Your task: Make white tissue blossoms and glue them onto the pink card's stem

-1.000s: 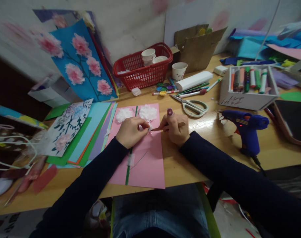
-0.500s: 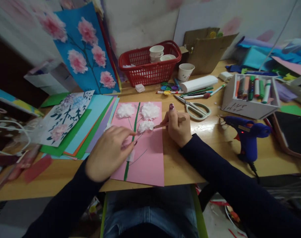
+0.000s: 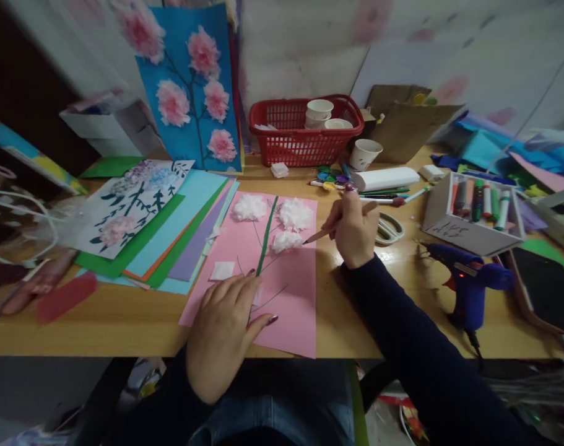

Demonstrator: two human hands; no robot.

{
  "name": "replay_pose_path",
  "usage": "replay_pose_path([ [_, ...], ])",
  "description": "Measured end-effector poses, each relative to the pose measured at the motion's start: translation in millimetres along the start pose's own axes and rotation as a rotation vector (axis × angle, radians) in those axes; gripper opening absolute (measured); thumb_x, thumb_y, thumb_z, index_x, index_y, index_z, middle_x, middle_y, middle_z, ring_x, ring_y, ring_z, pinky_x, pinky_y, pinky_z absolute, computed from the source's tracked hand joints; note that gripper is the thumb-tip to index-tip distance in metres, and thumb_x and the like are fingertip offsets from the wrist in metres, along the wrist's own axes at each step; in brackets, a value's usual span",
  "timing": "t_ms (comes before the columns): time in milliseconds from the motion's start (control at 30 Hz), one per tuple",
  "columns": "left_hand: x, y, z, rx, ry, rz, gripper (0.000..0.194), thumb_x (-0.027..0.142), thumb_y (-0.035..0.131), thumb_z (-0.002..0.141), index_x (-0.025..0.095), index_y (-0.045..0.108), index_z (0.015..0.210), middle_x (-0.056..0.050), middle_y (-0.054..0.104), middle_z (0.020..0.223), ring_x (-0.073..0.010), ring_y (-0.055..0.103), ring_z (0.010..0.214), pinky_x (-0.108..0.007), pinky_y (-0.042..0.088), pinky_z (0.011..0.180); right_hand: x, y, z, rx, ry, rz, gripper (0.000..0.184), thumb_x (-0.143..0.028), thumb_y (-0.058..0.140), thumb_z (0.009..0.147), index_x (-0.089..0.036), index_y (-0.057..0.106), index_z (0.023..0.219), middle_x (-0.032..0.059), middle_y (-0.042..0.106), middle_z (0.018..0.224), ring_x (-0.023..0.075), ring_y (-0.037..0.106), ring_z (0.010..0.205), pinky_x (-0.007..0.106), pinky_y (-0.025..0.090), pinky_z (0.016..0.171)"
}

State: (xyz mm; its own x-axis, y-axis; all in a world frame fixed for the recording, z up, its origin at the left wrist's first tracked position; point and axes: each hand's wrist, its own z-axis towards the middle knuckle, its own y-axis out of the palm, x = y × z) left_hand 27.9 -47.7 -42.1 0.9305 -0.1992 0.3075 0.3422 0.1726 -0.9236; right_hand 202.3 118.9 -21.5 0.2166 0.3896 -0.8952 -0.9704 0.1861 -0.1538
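A sheet of pink paper (image 3: 291,334) lies on the table with a green painted stem (image 3: 267,238) and thin pencil lines on it. White tissue-paper flowers sit on its upper part: one at the upper left, one at the upper right, and a smaller white flower (image 3: 287,241) below that. My right hand (image 3: 356,229) grips a wooden pencil (image 3: 319,234), whose dark tip is at the smaller flower's right edge. My left hand (image 3: 226,331) lies with fingers stretched out over the paper's lower left, covering the stem's lower part. White tissue squares (image 3: 221,271) lie near its fingers.
Scissors (image 3: 389,229) lie beyond my right hand. A blue glue gun (image 3: 470,279) with a lit red light stands at the right, near a white box of markers (image 3: 472,226). Coloured paper sheets (image 3: 189,260) are stacked left; a red basket (image 3: 304,145) stands behind.
My left hand has let go of the smaller white flower and come down onto the paper's lower left. My right hand keeps the pencil by that flower. The head view has shifted.
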Motion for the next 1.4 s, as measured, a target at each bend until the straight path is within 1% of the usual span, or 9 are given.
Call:
replay_pose_path([
  [133, -4, 3.1, -1, 0.03, -0.014, -0.058, 0.045, 0.034, 0.07, 0.084, 0.019, 0.055, 0.123, -0.011, 0.068, 0.12, -0.0314, 0.061, 0.112, -0.049, 0.048, 0.096, 2, -11, 11, -0.015, 0.161, 0.195, 0.068, -0.064, 0.042, 0.089, -0.024, 0.043, 0.034, -0.0035, 0.031, 0.027, 0.0071, 0.026, 0.023, 0.024, 0.015, 0.027],
  [267, -8, 6.0, -1, 0.088, -0.049, -0.141, 0.043, 0.031, 0.069, 0.085, 0.021, 0.054, 0.124, -0.009, 0.068, 0.12, -0.0287, 0.061, 0.112, -0.046, 0.048, 0.097, -3, -28, 16, -0.41, 0.378, 0.412, 0.065, -0.063, 0.044, 0.086, -0.026, 0.033, 0.034, -0.0071, 0.019, 0.026, 0.0074, 0.015, 0.021, 0.024, 0.014, 0.023],
  [333, -9, 6.4, -2, 0.131, -0.088, -0.168, 0.035, 0.028, 0.066, 0.087, 0.023, 0.056, 0.12, -0.007, 0.069, 0.116, -0.0279, 0.061, 0.109, -0.045, 0.048, 0.095, -9, -37, 6, -0.471, 0.449, 0.475, 0.065, -0.065, 0.048, 0.085, -0.026, 0.035, 0.035, -0.0076, 0.018, 0.025, 0.0074, 0.015, 0.022, 0.024, 0.016, 0.023],
  [433, -9, 6.5, -2, 0.179, -0.145, -0.184, 0.017, 0.022, 0.058, 0.091, 0.023, 0.062, 0.108, -0.005, 0.071, 0.104, -0.0274, 0.061, 0.101, -0.046, 0.047, 0.091, -19, -48, -25, -0.362, 0.458, 0.506, 0.061, -0.073, 0.054, 0.078, -0.022, 0.056, 0.044, -0.0066, 0.029, 0.026, 0.0069, 0.021, 0.022, 0.021, 0.016, 0.025],
  [533, -9, 6.0, 1, 0.182, -0.199, -0.166, 0.019, 0.018, 0.055, 0.091, 0.022, 0.064, 0.108, -0.006, 0.069, 0.099, -0.0286, 0.057, 0.099, -0.049, 0.045, 0.09, -25, -55, -69, -0.246, 0.48, 0.457, 0.067, -0.083, 0.049, 0.073, -0.021, 0.073, 0.068, 0.0037, 0.059, 0.046, 0.0142, 0.051, 0.035, 0.023, 0.033, 0.03],
  [733, -12, -1.3, 13, 0.052, -0.252, -0.202, 0.009, 0.015, 0.064, 0.083, 0.022, 0.064, 0.079, -0.004, 0.065, 0.088, -0.0281, 0.056, 0.091, -0.048, 0.045, 0.084, -24, -57, -126, -0.083, 0.545, 0.316, 0.023, -0.047, 0.071, 0.08, -0.024, 0.073, 0.078, 0.0023, 0.064, 0.059, 0.0134, 0.055, 0.048, 0.024, 0.042, 0.043],
  [900, -17, -4.1, 17, 0.007, -0.316, -0.559, 0.007, 0.016, 0.059, 0.088, 0.022, 0.061, 0.085, 0.0, 0.066, 0.082, -0.0187, 0.061, 0.075, -0.033, 0.05, 0.07, -23, -45, -129, -0.174, 0.496, 0.198, 0.03, -0.049, 0.056, 0.092, -0.024, 0.071, 0.085, 0.0021, 0.062, 0.065, 0.0155, 0.058, 0.062, 0.026, 0.046, 0.056],
  [1100, -19, -6.8, 22, -0.039, -0.205, -0.257, 0.01, 0.012, 0.065, 0.082, 0.021, 0.065, 0.087, -0.003, 0.062, 0.091, -0.0263, 0.057, 0.093, -0.044, 0.044, 0.085, -21, -31, -126, -0.233, 0.475, 0.156, 0.035, -0.05, 0.052, 0.094, -0.021, 0.07, 0.086, 0.0009, 0.063, 0.065, 0.013, 0.058, 0.062, 0.023, 0.046, 0.059],
  [1400, -24, -5.0, 23, -0.038, -0.177, -0.248, 0.008, 0.015, 0.062, 0.087, 0.019, 0.061, 0.095, -0.005, 0.06, 0.095, -0.0257, 0.054, 0.095, -0.044, 0.042, 0.086, -17, -34, -122, -0.214, 0.516, 0.277, 0.038, -0.053, 0.056, 0.091, -0.02, 0.071, 0.079, 0.0002, 0.061, 0.06, 0.0107, 0.055, 0.056, 0.021, 0.045, 0.056],
])
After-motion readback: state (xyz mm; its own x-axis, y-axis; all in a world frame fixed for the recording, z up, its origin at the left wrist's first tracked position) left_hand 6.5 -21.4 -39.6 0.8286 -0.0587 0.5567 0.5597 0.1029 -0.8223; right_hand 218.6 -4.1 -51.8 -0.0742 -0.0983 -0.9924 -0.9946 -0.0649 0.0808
